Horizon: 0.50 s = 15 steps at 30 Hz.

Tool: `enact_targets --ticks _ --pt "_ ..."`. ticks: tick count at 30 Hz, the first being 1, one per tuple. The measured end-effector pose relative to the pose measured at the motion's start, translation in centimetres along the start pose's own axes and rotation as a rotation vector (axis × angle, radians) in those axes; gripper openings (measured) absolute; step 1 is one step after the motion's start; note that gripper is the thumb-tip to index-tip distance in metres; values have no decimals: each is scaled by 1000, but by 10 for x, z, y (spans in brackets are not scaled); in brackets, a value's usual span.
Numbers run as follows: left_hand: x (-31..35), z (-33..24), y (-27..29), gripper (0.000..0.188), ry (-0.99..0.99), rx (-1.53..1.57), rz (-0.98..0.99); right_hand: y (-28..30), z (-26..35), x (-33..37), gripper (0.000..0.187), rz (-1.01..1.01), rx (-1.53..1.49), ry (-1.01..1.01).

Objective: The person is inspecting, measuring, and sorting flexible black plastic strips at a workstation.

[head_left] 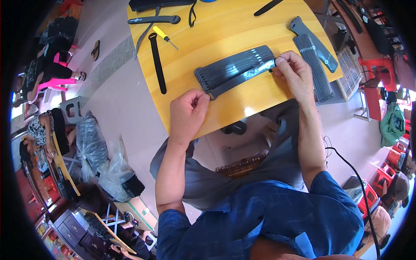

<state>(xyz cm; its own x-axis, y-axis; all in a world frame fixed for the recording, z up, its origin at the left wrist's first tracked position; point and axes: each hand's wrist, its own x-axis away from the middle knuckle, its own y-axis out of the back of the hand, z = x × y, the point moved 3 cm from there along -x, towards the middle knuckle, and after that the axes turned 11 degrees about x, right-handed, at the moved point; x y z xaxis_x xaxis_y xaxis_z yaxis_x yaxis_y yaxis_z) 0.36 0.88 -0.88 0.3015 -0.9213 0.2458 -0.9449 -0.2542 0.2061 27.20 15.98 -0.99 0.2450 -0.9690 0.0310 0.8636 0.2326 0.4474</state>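
A flat black strap is stretched between my hands just above the yellow table. My left hand pinches its left end, and my right hand grips the other end between thumb and fingers. Right behind it lies a stack of similar black straps, their ends lined up in a row. To the right of my right hand is a second, grey-looking stack of straps, beside a wider dark strap. A single black strap lies beyond my left hand.
A yellow-handled screwdriver and another looped strap lie at the table's far left. A black pouch sits on the far edge. Plastic-wrapped bundles stand on the floor at left; other people work at tables on both sides.
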Motion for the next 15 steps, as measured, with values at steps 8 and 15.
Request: enact_targets --ticks 8,15 --pt "-6 -3 2 16 -33 -104 -34 3 -3 -8 15 67 -45 -44" --pt "-11 -4 2 16 -7 -116 -21 1 -1 -10 16 27 48 -66"
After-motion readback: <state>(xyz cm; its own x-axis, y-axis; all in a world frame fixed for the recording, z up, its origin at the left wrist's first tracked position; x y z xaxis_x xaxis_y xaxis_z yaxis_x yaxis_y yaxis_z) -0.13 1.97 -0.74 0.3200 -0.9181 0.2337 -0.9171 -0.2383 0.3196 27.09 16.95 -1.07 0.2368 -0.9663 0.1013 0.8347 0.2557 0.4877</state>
